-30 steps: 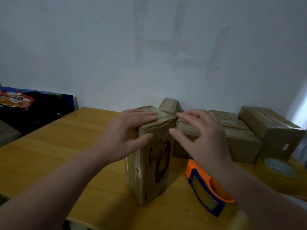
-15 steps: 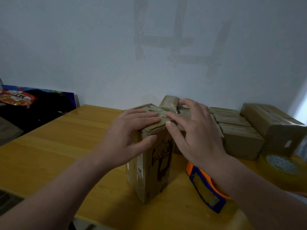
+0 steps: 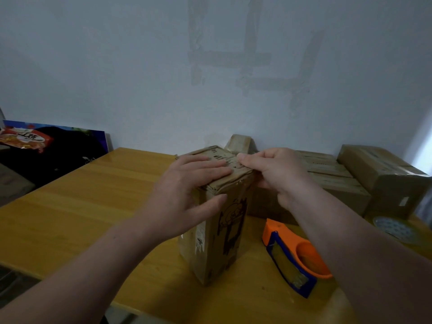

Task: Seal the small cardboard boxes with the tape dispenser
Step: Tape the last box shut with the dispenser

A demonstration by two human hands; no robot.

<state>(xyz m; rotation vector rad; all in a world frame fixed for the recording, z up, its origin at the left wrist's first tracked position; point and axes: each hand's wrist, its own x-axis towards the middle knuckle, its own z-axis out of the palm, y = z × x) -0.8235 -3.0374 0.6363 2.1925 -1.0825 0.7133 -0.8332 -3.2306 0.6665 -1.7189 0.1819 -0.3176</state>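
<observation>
A tall cardboard box (image 3: 219,232) with a dark printed figure stands upright on the yellow wooden table (image 3: 88,206). My left hand (image 3: 187,195) lies over its top flap, fingers straight, thumb against the front face. My right hand (image 3: 273,174) is at the box's top right edge, fingers curled and thumb pressed on the flap, pinching that edge. The orange and blue tape dispenser (image 3: 294,256) lies on the table just right of the box, under my right forearm.
Several taped cardboard boxes (image 3: 334,181) are stacked along the wall at the back right, one larger box (image 3: 385,176) furthest right. A roll of clear tape (image 3: 395,229) lies at the right edge. A dark panel with a snack packet (image 3: 25,139) leans at left.
My right hand went from open beside the box to over its top, then curled onto the top right edge. My left hand stayed flat on the flap.
</observation>
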